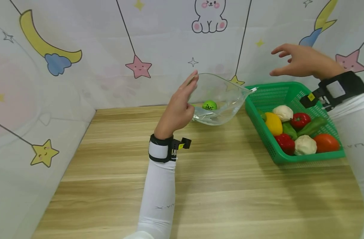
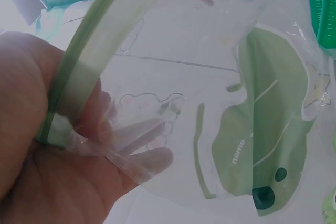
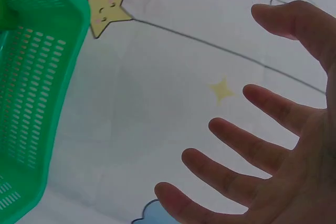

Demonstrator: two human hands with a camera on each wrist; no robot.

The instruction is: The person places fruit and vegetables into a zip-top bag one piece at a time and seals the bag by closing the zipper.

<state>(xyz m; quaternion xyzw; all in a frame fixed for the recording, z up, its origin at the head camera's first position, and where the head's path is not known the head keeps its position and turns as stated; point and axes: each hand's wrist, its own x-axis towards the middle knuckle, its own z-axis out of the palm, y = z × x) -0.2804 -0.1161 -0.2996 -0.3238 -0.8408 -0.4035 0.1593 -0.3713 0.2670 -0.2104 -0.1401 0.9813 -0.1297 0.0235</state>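
Observation:
My left hand (image 1: pixel 179 111) grips the rim of a clear plastic zip bag (image 1: pixel 225 91) above the back of the table. The mouth of the bag gapes wide, and a white slider (image 1: pixel 253 89) sits at its right corner. In the left wrist view, the bag's green zip edge (image 2: pixel 79 51) runs between thumb and fingers, and a green print (image 2: pixel 278 129) shows on the film. A round green thing with dark spots (image 1: pixel 210 105) shows through the bag; I cannot tell whether it lies inside or behind. My right hand (image 1: pixel 307 61) hovers above the basket, fingers spread, holding nothing.
A green plastic basket (image 1: pixel 267 142) stands at the right on the wooden table (image 1: pixel 223 186). It holds a yellow pepper (image 1: pixel 273 123), a red tomato-like piece (image 1: pixel 300 120), white bulbs and several other vegetables. A cartoon-printed cloth (image 1: pixel 95 30) rises behind the table.

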